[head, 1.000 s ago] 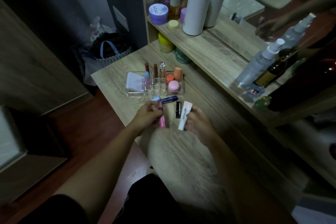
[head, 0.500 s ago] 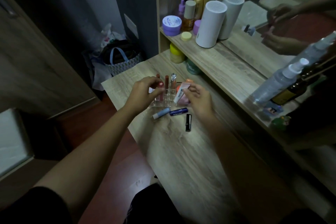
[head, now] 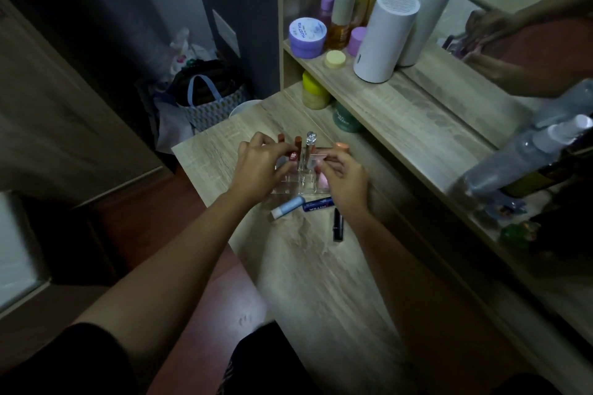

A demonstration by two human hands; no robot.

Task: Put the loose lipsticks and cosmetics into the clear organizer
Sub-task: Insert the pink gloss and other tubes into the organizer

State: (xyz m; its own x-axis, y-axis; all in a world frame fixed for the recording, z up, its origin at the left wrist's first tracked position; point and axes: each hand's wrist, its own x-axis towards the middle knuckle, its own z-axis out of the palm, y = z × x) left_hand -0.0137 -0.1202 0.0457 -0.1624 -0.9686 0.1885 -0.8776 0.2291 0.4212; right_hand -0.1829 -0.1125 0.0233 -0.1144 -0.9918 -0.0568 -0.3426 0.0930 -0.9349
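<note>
The clear organizer (head: 290,185) stands on the wooden vanity top (head: 321,266), with brown lipsticks (head: 298,142) and a silver-capped one (head: 310,138) upright in its back cells. My left hand (head: 260,167) pinches a red-labelled lipstick (head: 292,156) over the organizer's left cells. My right hand (head: 348,178) is pinched over the right side; only a pale sliver of the white tube shows under its fingertips. Loose in front lie a light blue lip balm (head: 287,207), a dark blue stick (head: 317,204) and a black lipstick (head: 337,224).
A raised shelf on the right carries a white cylinder (head: 383,38), a purple jar (head: 307,37) and a spray bottle (head: 526,154), with a mirror behind. Yellow (head: 314,91) and green (head: 346,119) jars sit under the shelf. A bag (head: 208,99) stands on the floor beyond the table's left edge.
Both hands rose from the loose items to the organizer. The left carried a lipstick there, the right carried the white tube; the tube is now lower and mostly hidden.
</note>
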